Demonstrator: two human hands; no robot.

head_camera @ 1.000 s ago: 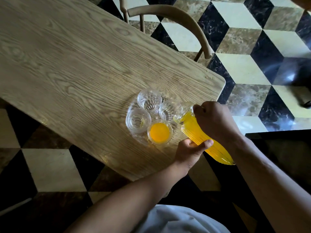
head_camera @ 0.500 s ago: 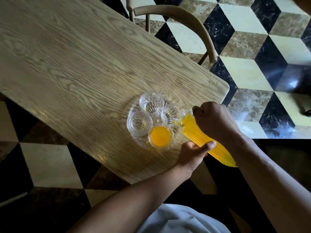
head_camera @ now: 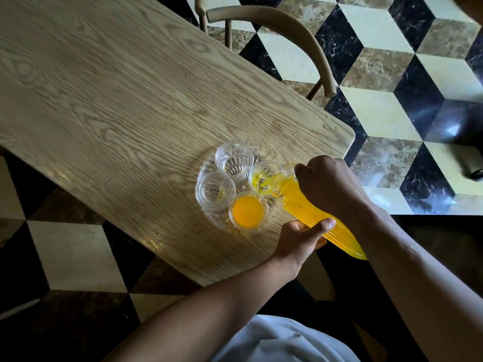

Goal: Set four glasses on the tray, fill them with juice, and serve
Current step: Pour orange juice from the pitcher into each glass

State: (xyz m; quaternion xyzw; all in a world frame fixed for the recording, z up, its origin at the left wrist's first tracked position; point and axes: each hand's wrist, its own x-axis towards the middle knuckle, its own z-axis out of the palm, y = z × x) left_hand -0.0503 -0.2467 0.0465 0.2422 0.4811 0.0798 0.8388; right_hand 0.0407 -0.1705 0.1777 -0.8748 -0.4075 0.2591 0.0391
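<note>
A clear round tray (head_camera: 205, 167) sits near the table's right end with several glasses on it. The near glass (head_camera: 247, 210) is full of orange juice. The left glass (head_camera: 214, 190) and the far glass (head_camera: 234, 159) hold no juice. Juice streams into the right glass (head_camera: 264, 176) from a ribbed clear jug of juice (head_camera: 313, 218), tilted with its spout over that glass. My right hand (head_camera: 326, 184) grips the jug near its top. My left hand (head_camera: 300, 236) holds the jug's body from below, thumb across it.
The tray rests on a light wooden table (head_camera: 117, 100), close to its near edge and rounded right corner. A curved wooden chair back (head_camera: 287, 30) stands beyond the far edge. The floor is black, cream and brown tile.
The jug has tipped further and its spout has reached the right glass. Juice now flows into that glass, which held none before. Both hands keep their hold.
</note>
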